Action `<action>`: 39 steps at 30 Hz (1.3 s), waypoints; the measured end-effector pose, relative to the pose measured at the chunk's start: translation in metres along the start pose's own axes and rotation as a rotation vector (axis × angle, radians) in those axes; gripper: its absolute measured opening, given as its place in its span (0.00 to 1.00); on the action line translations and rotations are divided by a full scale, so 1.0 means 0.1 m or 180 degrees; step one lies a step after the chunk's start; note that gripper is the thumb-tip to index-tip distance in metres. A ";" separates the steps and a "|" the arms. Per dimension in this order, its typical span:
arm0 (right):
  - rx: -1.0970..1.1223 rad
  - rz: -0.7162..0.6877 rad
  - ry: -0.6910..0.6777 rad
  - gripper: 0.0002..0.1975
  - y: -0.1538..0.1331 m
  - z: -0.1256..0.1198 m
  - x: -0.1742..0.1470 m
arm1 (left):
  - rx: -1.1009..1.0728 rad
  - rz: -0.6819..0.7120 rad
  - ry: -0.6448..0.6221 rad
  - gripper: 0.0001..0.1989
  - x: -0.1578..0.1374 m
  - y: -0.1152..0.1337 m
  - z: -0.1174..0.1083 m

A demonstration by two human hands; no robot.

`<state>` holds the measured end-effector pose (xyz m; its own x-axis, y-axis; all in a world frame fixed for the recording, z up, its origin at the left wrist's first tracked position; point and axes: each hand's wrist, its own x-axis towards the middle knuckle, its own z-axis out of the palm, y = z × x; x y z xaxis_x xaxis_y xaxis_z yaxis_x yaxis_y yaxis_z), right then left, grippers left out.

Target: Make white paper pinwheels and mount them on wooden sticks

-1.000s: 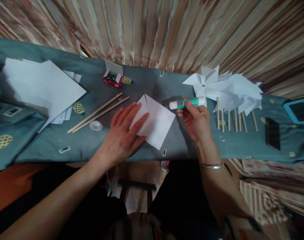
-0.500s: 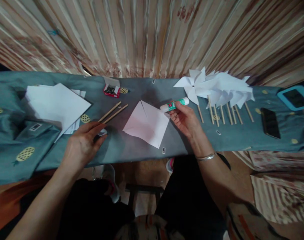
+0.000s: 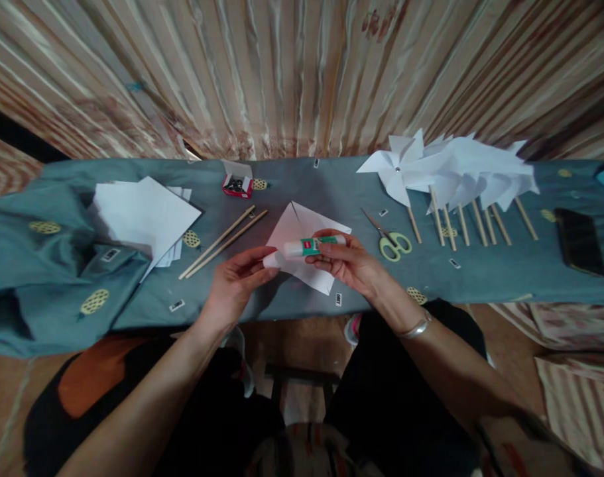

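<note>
Right over the square white paper sheet [image 3: 306,222], the right hand [image 3: 352,262] is gripping a green-and-white tubular glue stick [image 3: 307,247], fingers clamped around it. By the sheet's left corner, the left hand [image 3: 235,283] is pinching a small white plastic cap [image 3: 272,260], thumb and fingertips together on it, can't tell if it's touching the glue stick. Two thin wooden sticks [image 3: 217,242] are lying left of the sheet, and scissors with yellow-green handles [image 3: 392,240] are sitting to its right.

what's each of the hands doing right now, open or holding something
Left hand: closed, holding a small white plastic cap.
Right hand: closed, holding a green-and-white cylindrical glue stick.
</note>
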<state>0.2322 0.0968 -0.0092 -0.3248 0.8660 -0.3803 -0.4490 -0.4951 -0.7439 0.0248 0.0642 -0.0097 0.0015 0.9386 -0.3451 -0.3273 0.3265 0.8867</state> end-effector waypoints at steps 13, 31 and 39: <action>-0.0063 -0.0013 -0.0027 0.20 0.01 -0.02 0.01 | -0.0125 -0.0082 -0.0061 0.18 0.00 -0.02 0.03; 0.0021 0.0159 -0.0263 0.19 0.05 -0.05 0.02 | -0.0986 -0.0396 0.0022 0.10 0.09 0.07 0.00; -0.0300 0.0121 -0.0177 0.18 0.09 -0.05 0.03 | -0.0946 -0.0366 -0.0049 0.16 0.07 0.04 -0.01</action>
<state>0.2309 0.0952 -0.0201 -0.3869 0.8402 -0.3800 -0.3560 -0.5162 -0.7789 0.0226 0.0721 -0.0094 0.0681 0.8998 -0.4310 -0.5859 0.3858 0.7127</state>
